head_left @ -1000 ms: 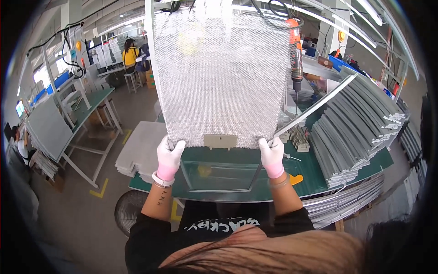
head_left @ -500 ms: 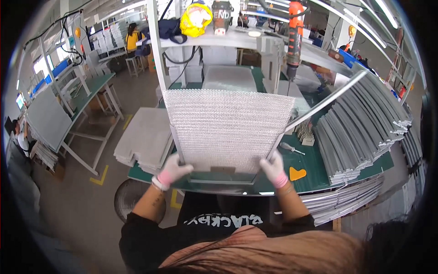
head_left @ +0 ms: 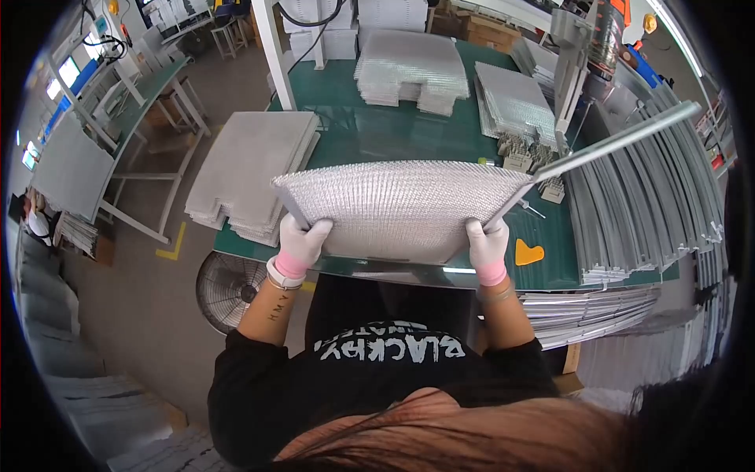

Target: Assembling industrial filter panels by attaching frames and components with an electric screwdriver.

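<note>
In front of me I hold a silvery metal mesh panel (head_left: pixel 405 206), bowed and tilted over the table's front edge. My left hand (head_left: pixel 305 242), in a white glove with a pink cuff, is closed round its left side, thumb on the mesh. My right hand (head_left: pixel 487 242), gloved alike, grips the right side with its thumb near the mesh edge. Grey metal channel runs along the panel's sides. From its right far corner a long straight channel strip (head_left: pixel 621 140) sticks out to the upper right. Most of my fingers are hidden behind the panel.
The green table (head_left: pixel 338 130) bears mesh stacks left (head_left: pixel 255 153) and back (head_left: pixel 413 63), small corner pieces (head_left: pixel 519 151), a screwdriver (head_left: pixel 533 209) and an orange heart-shaped piece (head_left: pixel 529 252). Bent channel strips (head_left: pixel 645 197) crowd the right; a power screwdriver (head_left: pixel 609 38) hangs above. A fan (head_left: pixel 224 287) stands left.
The view has dipped lower. The panel has tipped from nearly upright to flatter, its far edge lowered, and the strip swung with it. Both hands keep their grip.
</note>
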Tool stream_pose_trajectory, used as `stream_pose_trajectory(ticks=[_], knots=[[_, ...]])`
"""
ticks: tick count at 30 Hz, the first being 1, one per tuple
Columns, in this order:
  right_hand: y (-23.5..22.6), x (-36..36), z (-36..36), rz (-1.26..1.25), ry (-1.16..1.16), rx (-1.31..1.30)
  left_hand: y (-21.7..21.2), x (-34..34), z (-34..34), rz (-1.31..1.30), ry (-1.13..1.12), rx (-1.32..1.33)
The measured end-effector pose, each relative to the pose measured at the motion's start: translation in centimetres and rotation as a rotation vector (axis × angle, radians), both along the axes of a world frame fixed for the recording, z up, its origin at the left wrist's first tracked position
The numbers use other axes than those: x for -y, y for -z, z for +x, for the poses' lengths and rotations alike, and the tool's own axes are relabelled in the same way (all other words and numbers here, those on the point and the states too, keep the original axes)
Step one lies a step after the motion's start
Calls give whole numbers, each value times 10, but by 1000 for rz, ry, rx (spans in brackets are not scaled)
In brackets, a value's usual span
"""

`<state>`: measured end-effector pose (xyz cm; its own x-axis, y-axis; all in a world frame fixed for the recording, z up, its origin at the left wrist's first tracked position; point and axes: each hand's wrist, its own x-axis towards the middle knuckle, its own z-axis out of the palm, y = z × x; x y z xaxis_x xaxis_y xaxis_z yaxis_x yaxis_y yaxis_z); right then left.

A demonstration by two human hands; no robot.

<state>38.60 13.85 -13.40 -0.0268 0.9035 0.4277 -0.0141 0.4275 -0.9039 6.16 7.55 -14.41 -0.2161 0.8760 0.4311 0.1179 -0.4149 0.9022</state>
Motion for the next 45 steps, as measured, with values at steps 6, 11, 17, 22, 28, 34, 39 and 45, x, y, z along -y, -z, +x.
stream_pose_trajectory(ticks=[6,11,17,22,28,34,39,45], knots=[[-3,3,19,-43,-102,68,-5,2,-18,-157,159,-40],[-58,-14,16,74,-136,-44,-67,-6,-16,105,224,164],[-96,-13,6,258,-114,66,-90,-14,-1,69,-156,36],[-79,17,16,337,-158,-129,-78,16,3,427,199,-131],[-67,62,59,408,-858,82,-63,18,16,530,1564,114],[-54,67,54,617,-690,-29,-82,21,3,492,1343,-86],[-77,21,22,428,-235,-23,-91,24,14,547,263,-173],[-71,3,13,428,-209,-162,-82,8,23,604,70,-90]])
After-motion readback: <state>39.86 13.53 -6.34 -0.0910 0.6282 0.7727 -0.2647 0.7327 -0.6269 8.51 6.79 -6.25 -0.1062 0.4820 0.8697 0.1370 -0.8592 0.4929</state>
